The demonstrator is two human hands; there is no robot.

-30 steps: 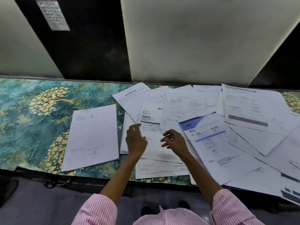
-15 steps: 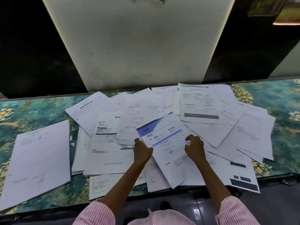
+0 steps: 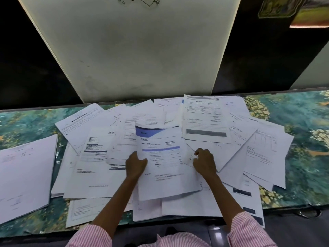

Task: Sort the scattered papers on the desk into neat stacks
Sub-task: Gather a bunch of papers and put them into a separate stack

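Note:
Many white printed sheets (image 3: 263, 148) lie overlapping across the middle of a desk (image 3: 295, 111) with a green and gold patterned top. My left hand (image 3: 136, 165) grips the left edge of a sheet with a blue header (image 3: 160, 157), which is raised off the pile and stands roughly square to me. My right hand (image 3: 204, 162) rests with bent fingers on the papers just right of that sheet, a small gap away from its edge. A separate squared stack (image 3: 25, 175) lies at the left, apart from the pile.
A pale wall panel (image 3: 133, 50) rises right behind the desk's back edge, with dark panels on both sides. Several sheets (image 3: 195, 209) hang over the front edge near my body. Bare patterned desk surface shows at the far right and far left.
The blue-header sheet has turned from slanted to upright and lifted off the pile. My left hand has closed on its left edge, and my right hand has slid off it to the right.

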